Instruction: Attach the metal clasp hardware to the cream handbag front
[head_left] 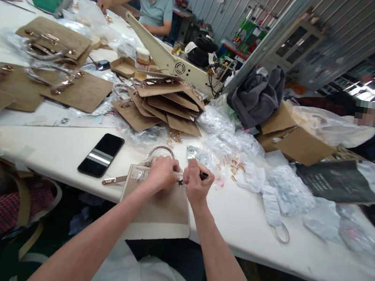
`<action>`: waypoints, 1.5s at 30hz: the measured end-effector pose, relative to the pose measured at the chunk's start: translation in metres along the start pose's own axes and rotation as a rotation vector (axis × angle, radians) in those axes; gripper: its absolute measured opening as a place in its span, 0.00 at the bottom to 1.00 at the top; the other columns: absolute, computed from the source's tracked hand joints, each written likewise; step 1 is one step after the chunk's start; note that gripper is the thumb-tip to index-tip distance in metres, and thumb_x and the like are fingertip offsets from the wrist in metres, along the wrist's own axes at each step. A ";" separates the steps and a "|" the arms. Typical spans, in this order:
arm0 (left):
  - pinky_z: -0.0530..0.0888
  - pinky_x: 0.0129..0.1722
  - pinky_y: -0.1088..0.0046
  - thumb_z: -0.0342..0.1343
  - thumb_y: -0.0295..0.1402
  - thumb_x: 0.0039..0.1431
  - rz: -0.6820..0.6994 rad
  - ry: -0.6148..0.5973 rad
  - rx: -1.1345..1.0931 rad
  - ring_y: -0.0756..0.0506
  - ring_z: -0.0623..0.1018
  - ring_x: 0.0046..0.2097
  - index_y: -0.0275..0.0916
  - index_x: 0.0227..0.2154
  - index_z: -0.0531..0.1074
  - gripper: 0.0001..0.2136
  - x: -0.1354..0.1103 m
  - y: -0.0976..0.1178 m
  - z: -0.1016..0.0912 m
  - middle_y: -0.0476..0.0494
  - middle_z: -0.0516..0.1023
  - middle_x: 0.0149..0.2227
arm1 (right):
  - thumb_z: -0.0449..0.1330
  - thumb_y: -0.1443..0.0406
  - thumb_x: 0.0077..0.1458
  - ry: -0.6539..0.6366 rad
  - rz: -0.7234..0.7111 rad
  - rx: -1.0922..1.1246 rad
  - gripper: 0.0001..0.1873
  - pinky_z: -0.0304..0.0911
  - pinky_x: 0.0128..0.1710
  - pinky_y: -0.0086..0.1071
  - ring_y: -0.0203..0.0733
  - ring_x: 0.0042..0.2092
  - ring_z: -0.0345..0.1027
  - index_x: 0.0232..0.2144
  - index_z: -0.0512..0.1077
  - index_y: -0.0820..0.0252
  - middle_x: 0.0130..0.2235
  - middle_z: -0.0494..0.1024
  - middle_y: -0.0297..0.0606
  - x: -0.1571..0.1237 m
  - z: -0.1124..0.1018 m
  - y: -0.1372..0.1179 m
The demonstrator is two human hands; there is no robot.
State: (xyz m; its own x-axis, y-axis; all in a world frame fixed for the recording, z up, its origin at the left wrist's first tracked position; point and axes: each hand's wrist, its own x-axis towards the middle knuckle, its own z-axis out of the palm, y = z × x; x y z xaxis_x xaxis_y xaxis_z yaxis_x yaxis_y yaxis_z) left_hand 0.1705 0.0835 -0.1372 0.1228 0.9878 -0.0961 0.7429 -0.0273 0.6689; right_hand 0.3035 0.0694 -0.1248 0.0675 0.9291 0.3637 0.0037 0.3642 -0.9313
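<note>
A tan bag flap panel point(159, 207) lies at the white table's near edge, partly overhanging it. My left hand point(161, 173) is closed on the panel's top edge, beside a clear wrapped handle point(159, 151) and a gold strap fitting point(114, 179). My right hand point(197, 180) is closed round a slim dark tool point(203, 176), its tip meeting the hardware between my hands. Small gold metal parts point(235, 163) lie scattered just beyond my right hand.
A black phone point(101, 154) lies left of the panel. A stack of brown flap panels point(164, 106) and more with handles point(53, 43) cover the far side. Crumpled plastic bags point(283, 189), a grey garment point(257, 94) and a cream machine arm point(165, 58) sit beyond. Another person sits at the far end.
</note>
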 end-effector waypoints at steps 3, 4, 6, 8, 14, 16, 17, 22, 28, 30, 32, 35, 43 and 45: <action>0.68 0.56 0.56 0.68 0.37 0.56 -0.012 0.005 0.008 0.34 0.79 0.53 0.47 0.37 0.85 0.06 -0.001 0.003 0.000 0.43 0.86 0.44 | 0.68 0.44 0.66 -0.013 0.037 0.034 0.34 0.48 0.19 0.32 0.32 0.19 0.52 0.18 0.62 0.55 0.18 0.59 0.27 0.006 0.000 -0.003; 0.68 0.56 0.56 0.68 0.37 0.56 -0.020 0.003 0.006 0.34 0.79 0.53 0.47 0.36 0.85 0.06 -0.001 0.004 -0.001 0.43 0.86 0.44 | 0.69 0.44 0.66 -0.018 0.057 0.062 0.34 0.47 0.17 0.31 0.32 0.19 0.51 0.19 0.62 0.55 0.18 0.58 0.27 0.010 -0.001 -0.005; 0.69 0.55 0.58 0.67 0.34 0.55 -0.035 -0.009 -0.003 0.35 0.80 0.52 0.47 0.35 0.85 0.05 -0.001 0.006 -0.002 0.44 0.87 0.43 | 0.70 0.45 0.65 -0.024 0.088 0.146 0.34 0.44 0.16 0.30 0.30 0.17 0.49 0.19 0.61 0.55 0.17 0.57 0.25 0.018 -0.003 -0.012; 0.69 0.55 0.58 0.67 0.32 0.54 -0.042 -0.019 -0.011 0.36 0.80 0.51 0.47 0.35 0.85 0.06 -0.002 0.007 -0.004 0.44 0.87 0.42 | 0.70 0.46 0.65 -0.029 0.116 0.249 0.34 0.41 0.14 0.29 0.29 0.16 0.46 0.19 0.60 0.55 0.17 0.55 0.24 0.023 -0.006 -0.021; 0.68 0.56 0.56 0.66 0.32 0.54 -0.037 0.001 -0.004 0.34 0.79 0.54 0.46 0.37 0.85 0.08 -0.004 0.006 -0.003 0.43 0.87 0.44 | 0.72 0.46 0.62 -0.090 0.264 0.305 0.35 0.37 0.12 0.28 0.27 0.14 0.44 0.17 0.59 0.55 0.16 0.54 0.23 0.020 -0.002 -0.030; 0.68 0.56 0.55 0.66 0.33 0.54 -0.028 0.008 -0.002 0.33 0.79 0.54 0.46 0.37 0.85 0.08 -0.004 0.004 -0.001 0.42 0.86 0.45 | 0.72 0.45 0.61 -0.059 0.304 0.282 0.36 0.36 0.12 0.28 0.28 0.14 0.44 0.17 0.58 0.55 0.16 0.53 0.23 0.023 0.001 -0.021; 0.68 0.56 0.55 0.66 0.33 0.54 -0.022 0.010 -0.001 0.33 0.79 0.54 0.46 0.38 0.85 0.08 -0.004 0.004 -0.001 0.41 0.86 0.45 | 0.72 0.45 0.61 -0.043 0.332 0.273 0.37 0.36 0.12 0.27 0.28 0.14 0.44 0.17 0.58 0.55 0.16 0.53 0.22 0.027 0.002 -0.016; 0.69 0.55 0.54 0.65 0.31 0.53 -0.016 -0.025 0.029 0.32 0.78 0.55 0.45 0.39 0.85 0.10 0.000 0.004 -0.001 0.40 0.86 0.46 | 0.74 0.43 0.57 -0.005 0.676 0.246 0.38 0.34 0.12 0.23 0.26 0.16 0.38 0.21 0.52 0.53 0.16 0.49 0.18 0.065 0.010 0.015; 0.69 0.56 0.56 0.69 0.31 0.52 -0.020 -0.012 -0.018 0.34 0.80 0.54 0.45 0.38 0.85 0.09 0.001 0.001 0.001 0.42 0.88 0.44 | 0.73 0.43 0.59 -0.046 0.649 0.329 0.39 0.33 0.12 0.24 0.26 0.16 0.35 0.20 0.50 0.53 0.16 0.48 0.18 0.067 -0.002 0.001; 0.69 0.56 0.57 0.69 0.32 0.53 -0.005 0.016 -0.031 0.34 0.80 0.53 0.45 0.37 0.86 0.08 0.000 -0.001 0.002 0.41 0.87 0.44 | 0.72 0.44 0.61 -0.020 0.448 0.371 0.38 0.34 0.12 0.26 0.27 0.16 0.36 0.19 0.51 0.53 0.16 0.49 0.20 0.052 -0.007 -0.011; 0.69 0.56 0.57 0.69 0.33 0.54 0.003 0.023 -0.040 0.35 0.81 0.52 0.45 0.37 0.86 0.07 -0.001 -0.003 0.003 0.42 0.87 0.44 | 0.71 0.46 0.63 0.002 0.268 0.319 0.36 0.36 0.13 0.28 0.28 0.15 0.40 0.18 0.54 0.54 0.16 0.52 0.22 0.036 -0.009 -0.018; 0.69 0.55 0.58 0.69 0.32 0.54 0.007 -0.002 -0.065 0.36 0.81 0.52 0.46 0.36 0.86 0.07 0.000 -0.004 0.002 0.44 0.88 0.43 | 0.70 0.46 0.65 -0.018 0.138 0.150 0.34 0.41 0.14 0.30 0.30 0.16 0.48 0.18 0.59 0.54 0.16 0.56 0.24 0.017 -0.004 -0.016; 0.69 0.56 0.57 0.68 0.31 0.54 0.003 0.016 -0.087 0.35 0.80 0.52 0.45 0.36 0.86 0.07 -0.001 -0.005 0.004 0.43 0.87 0.43 | 0.66 0.47 0.70 0.049 -0.008 0.063 0.33 0.48 0.18 0.33 0.33 0.18 0.51 0.19 0.60 0.54 0.17 0.58 0.27 0.000 -0.002 -0.011; 0.68 0.57 0.56 0.67 0.31 0.54 0.004 0.006 -0.094 0.35 0.80 0.53 0.45 0.36 0.85 0.07 -0.001 -0.005 0.004 0.43 0.86 0.43 | 0.66 0.44 0.68 0.013 0.026 0.020 0.34 0.50 0.18 0.33 0.33 0.19 0.52 0.18 0.60 0.54 0.17 0.59 0.28 -0.004 -0.001 -0.013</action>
State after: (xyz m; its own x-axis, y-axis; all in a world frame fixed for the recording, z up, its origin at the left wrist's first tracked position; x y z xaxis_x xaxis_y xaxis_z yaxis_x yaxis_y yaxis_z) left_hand 0.1693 0.0822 -0.1439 0.1212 0.9887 -0.0887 0.6771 -0.0170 0.7357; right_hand 0.3046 0.0613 -0.1143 0.0805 0.9372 0.3393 -0.0178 0.3417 -0.9396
